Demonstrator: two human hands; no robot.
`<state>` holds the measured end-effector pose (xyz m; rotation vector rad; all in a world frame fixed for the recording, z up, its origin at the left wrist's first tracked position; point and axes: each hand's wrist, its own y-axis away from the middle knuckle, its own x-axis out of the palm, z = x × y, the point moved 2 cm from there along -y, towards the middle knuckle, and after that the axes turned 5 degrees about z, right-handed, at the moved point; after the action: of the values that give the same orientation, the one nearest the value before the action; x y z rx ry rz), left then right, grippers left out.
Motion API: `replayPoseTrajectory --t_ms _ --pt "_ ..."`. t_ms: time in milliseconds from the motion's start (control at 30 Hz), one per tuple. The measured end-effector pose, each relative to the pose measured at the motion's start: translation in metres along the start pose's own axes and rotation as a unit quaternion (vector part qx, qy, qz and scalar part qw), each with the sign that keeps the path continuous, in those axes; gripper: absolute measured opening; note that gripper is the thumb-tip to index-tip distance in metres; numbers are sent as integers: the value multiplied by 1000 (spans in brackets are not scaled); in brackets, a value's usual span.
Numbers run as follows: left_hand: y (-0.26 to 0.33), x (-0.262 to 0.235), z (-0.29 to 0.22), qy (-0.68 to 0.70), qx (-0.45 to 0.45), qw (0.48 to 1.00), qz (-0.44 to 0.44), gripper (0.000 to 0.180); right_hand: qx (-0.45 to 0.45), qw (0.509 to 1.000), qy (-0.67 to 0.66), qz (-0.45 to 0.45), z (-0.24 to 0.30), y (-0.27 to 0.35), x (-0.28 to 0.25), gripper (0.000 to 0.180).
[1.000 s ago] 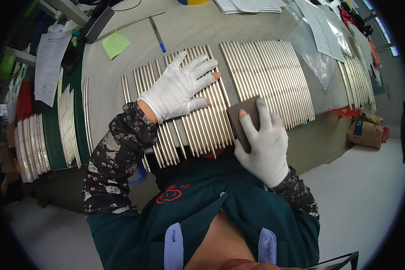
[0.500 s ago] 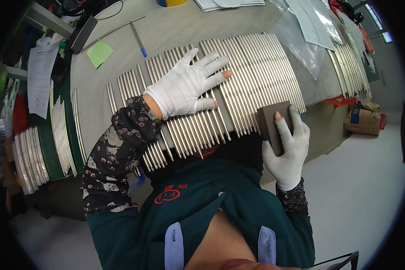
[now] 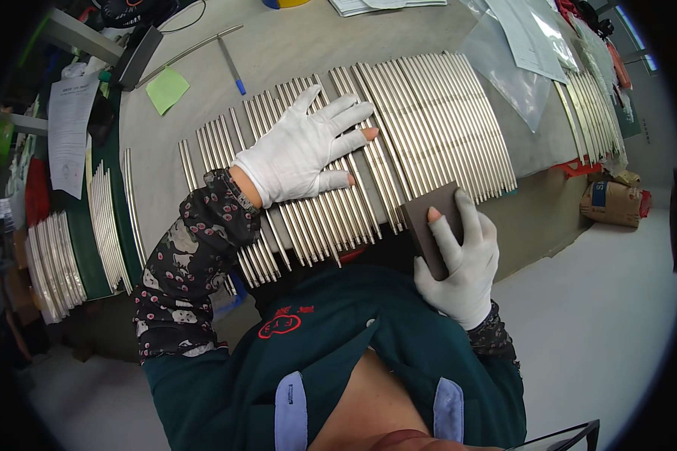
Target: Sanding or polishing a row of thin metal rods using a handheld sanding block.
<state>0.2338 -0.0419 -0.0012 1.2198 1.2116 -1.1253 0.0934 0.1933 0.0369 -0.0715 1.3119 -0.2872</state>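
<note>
Slim silvery metal rods (image 3: 436, 113) lie side by side across the table in a long row, with their near ends at the table edge. My left hand (image 3: 301, 150), in a white glove with some bare fingertips, lies flat over the middle of the row, fingers spread. Under its palm the rods are hidden. At the near ends of the rods, to the right, my right hand (image 3: 466, 270) grips a dark grey-brown rectangular block (image 3: 423, 218), possibly a sanding block. It wears the same kind of glove. The block's upper corner overlaps the rod ends; whether it touches them I cannot tell.
Beyond the rods lie a blue-tipped pen (image 3: 232, 66), a green paper note (image 3: 168, 91) and a thin metal rod (image 3: 188, 55). Clear plastic bags (image 3: 504, 83) lie at the far right. More rods stand in bundles at the left (image 3: 56, 263) and right (image 3: 590, 113).
My right hand has moved left and toward me with the block along the rod ends. Rods on the right have spread or shifted slightly. My left hand has slid a little left.
</note>
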Motion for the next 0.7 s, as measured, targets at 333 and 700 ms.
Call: replayPoseTrajectory --t_ms 333,700 --pt "-1 2 1 4 -9 1000 -27 73 -47 997 54 21 9 -33 12 56" --pt "-25 4 -2 -36 -13 997 -62 81 18 994 28 -104 -26 12 -16 73"
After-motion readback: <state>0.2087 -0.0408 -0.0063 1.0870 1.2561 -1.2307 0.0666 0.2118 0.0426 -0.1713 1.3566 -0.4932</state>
